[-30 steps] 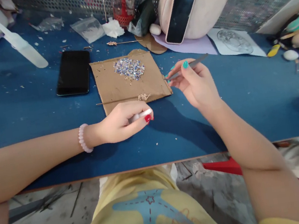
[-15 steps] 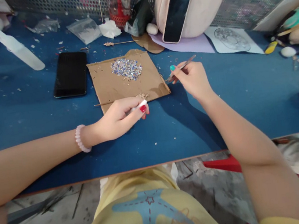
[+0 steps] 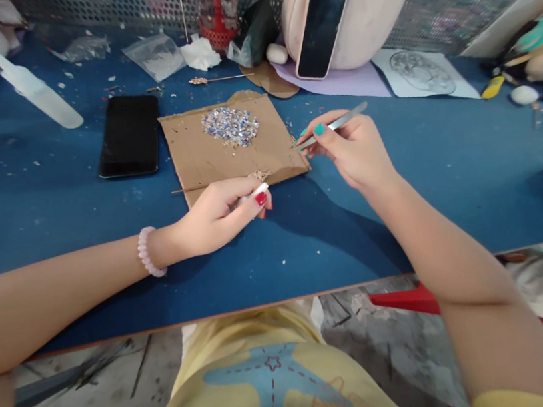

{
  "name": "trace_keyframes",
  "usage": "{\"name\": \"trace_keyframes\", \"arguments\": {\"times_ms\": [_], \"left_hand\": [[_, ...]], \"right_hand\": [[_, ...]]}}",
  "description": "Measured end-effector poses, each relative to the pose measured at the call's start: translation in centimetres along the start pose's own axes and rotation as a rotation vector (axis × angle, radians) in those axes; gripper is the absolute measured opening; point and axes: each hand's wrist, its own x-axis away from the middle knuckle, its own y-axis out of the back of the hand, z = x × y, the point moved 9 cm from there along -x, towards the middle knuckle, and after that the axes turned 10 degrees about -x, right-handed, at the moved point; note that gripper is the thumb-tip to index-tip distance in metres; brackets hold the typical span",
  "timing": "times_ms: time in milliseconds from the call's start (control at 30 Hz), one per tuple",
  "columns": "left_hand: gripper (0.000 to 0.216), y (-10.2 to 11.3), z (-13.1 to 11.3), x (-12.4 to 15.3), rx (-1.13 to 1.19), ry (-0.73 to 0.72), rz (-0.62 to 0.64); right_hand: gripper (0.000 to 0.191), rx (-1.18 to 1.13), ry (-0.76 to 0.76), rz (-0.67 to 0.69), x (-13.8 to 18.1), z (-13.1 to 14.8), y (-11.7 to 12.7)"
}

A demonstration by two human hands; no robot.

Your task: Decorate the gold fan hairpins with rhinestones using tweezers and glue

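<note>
A brown cardboard sheet lies on the blue table. A pile of small shiny stones sits on its far part. A thin stick with a gold ornament lies along its near edge. My left hand rests closed at that edge, pinching a small white object. My right hand is closed on metal tweezers, whose tips reach the cardboard's right edge.
A black phone lies left of the cardboard. A white plastic bottle lies at the far left. A second phone leans on a pink bag at the back. Paper sheets, plastic bags and tools crowd the far and right sides.
My right hand drew back toward me and to the left with the tweezers, which now lie flatter. My left hand stays at the cardboard's near edge.
</note>
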Motion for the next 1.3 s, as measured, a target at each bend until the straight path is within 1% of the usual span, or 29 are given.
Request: {"name": "trace_keyframes", "arguments": {"times_ms": [67,133,233,300,400,633,900,1067,1167,1300], "left_hand": [[0.042,0.0,-0.3,0.1,0.005,-0.035,-0.006],[0.042,0.1,-0.8,0.3,0.000,-0.093,-0.016],[0.039,0.1,-1.3,0.5,-0.015,-0.189,-0.033],[0.037,0.0,-1.3,0.6,-0.025,-0.217,-0.029],[0.034,-0.1,-1.3,0.7,-0.041,-0.236,-0.015],[0.028,-0.2,-2.0,0.7,-0.090,-0.297,0.002],[0.021,-0.3,-2.3,0.6,-0.098,-0.312,0.009],[0.022,-0.5,-2.3,0.6,-0.071,-0.309,0.034],[0.018,-0.5,-2.6,0.7,-0.118,-0.347,0.024],[0.018,-0.6,-2.9,1.0,-0.135,-0.380,0.018]], "right_hand": [[0.035,-0.095,0.062,0.098,0.9,1.6,-2.0],[0.032,-0.149,0.106,0.160,2.0,3.1,-3.5],[0.020,-0.137,0.218,0.267,3.5,5.6,-5.4],[0.015,-0.107,0.263,0.316,4.2,6.5,-6.1],[0.013,-0.089,0.305,0.333,4.5,7.1,-6.4],[0.011,-0.079,0.341,0.354,4.5,7.1,-6.7],[0.012,-0.032,0.378,0.377,4.7,7.7,-7.0],[0.011,-0.010,0.389,0.411,4.9,8.0,-7.3],[0.010,0.007,0.404,0.424,5.1,8.4,-7.6],[0.012,0.029,0.409,0.447,5.4,8.8,-8.0]]}}
